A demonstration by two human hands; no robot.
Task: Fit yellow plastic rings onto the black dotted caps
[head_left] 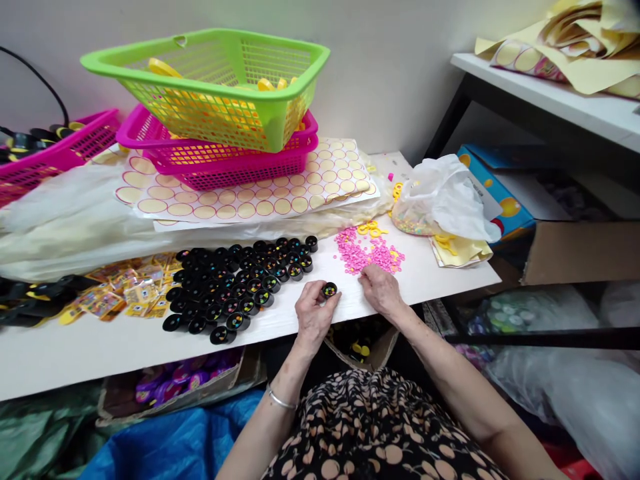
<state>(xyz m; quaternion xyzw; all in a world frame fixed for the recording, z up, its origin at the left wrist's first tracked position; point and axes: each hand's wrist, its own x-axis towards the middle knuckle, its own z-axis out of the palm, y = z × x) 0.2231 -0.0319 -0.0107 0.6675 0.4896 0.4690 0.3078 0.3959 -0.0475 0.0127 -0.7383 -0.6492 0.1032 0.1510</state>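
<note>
My left hand (314,308) grips a small round black cup (329,289) between thumb and fingers, its opening facing up with coloured bits inside. My right hand (381,288) is at the near edge of a heap of small pink pieces (367,253), fingertips pinched together and pointing down. Whether anything is between those fingertips is hidden. Left of my left hand stand rows of similar black cups (240,280), many with coloured bits in them. A few yellow plastic pieces (371,229) lie behind the pink heap.
A green basket (290,97) of yellow parts rests on a pink basket (235,163), over sheets of round stickers (273,205). Small printed packets (133,290) lie left of the cups. A plastic bag (433,197) stands right, near a blue box (493,193). Beneath the table are open cartons (220,387).
</note>
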